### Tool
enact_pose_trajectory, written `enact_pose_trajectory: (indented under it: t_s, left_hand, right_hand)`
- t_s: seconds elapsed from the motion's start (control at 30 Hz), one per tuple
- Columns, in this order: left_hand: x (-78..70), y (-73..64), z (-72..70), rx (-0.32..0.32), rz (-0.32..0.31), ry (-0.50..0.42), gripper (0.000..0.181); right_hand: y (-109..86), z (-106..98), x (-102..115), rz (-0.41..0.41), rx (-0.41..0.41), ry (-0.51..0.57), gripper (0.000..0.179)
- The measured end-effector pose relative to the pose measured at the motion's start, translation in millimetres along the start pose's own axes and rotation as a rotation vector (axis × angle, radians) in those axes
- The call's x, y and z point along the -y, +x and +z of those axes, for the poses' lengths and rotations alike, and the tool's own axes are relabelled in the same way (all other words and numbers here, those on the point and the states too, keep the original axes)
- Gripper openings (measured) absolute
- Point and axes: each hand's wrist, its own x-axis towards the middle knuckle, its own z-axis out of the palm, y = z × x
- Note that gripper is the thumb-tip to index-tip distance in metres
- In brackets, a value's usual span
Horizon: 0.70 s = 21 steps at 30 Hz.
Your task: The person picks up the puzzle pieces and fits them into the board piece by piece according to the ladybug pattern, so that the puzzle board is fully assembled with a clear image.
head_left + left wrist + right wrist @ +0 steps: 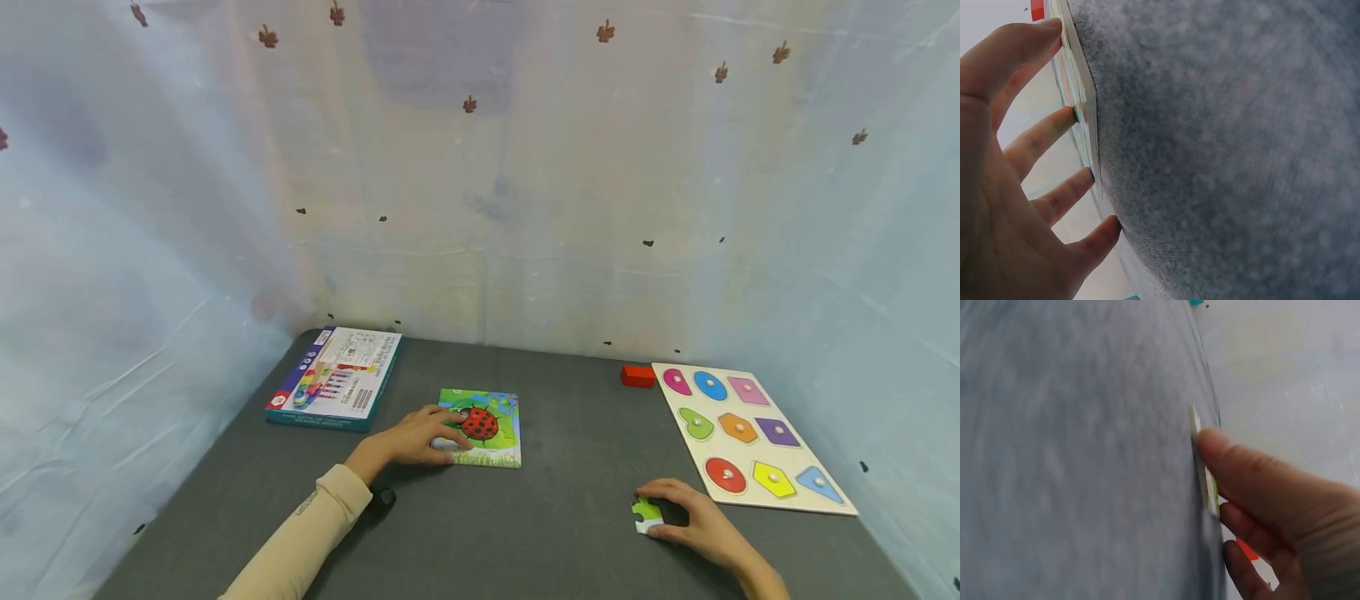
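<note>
A square ladybug jigsaw puzzle (495, 442) lies flat on the table, with a red spotted ladybug on a green ground. My left hand (422, 435) rests on its left side, fingers spread and fingertips on the picture and its edge; in the left wrist view the thumb reaches the puzzle's thin pale side (1088, 94). Farther right, my right hand (693, 521) pinches a small green and white puzzle piece (647, 515) between thumb and fingers. The right wrist view shows that piece (1204, 469) edge-on, close against the grey cloth.
A boxed toy (341, 375) lies at the back left. A red block (637, 376) sits at the back right beside a white shape board (705, 433) with coloured knobbed pieces. Near my left wrist is a small black object (386, 497). A pale curtain (480, 275) hangs behind the grey table.
</note>
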Motion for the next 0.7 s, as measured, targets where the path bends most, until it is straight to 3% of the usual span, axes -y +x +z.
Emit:
enact_pose_trajectory:
  t_s: [0.1, 0.27, 0.47, 0.7]
  left_hand:
    - [-0.2, -0.2, 0.0, -0.007, 0.004, -0.007, 0.031]
    - [-0.7, 0.1, 0.8, -0.013, 0.020, -0.011, 0.031]
    - [-1.0, 0.1, 0.2, -0.009, 0.014, -0.014, 0.031]
    - [-1.2, 0.2, -1.3, -0.004, 0.004, -0.011, 0.031]
  right_hand:
    - [0.8, 4, 0, -0.004, -0.023, -0.033, 0.039]
    - [-1.1, 4, 3, 0.050, 0.019, -0.055, 0.039]
    - [-0.4, 5, 6, 0.047, 0.020, -0.055, 0.036]
    - [24.2, 13, 15, 0.054, 0.043, -0.011, 0.033]
